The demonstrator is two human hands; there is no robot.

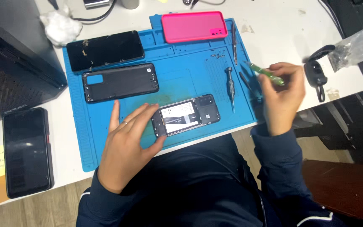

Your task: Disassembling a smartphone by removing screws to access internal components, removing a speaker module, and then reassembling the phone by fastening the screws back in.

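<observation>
gripping opened phone (186,115) near mat edge (198,141), left hand (124,147) fingers; right hand (281,94) fingers pinching green tool (265,72)

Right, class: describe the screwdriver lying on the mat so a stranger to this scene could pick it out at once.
Start at the blue work mat on the white table. Near its right edge, between the opened phone under the left hand and the right hand, lies the screwdriver. It is short, grey, with a ribbed handle, tip towards the person, unlike the slim tweezers above it.
</observation>
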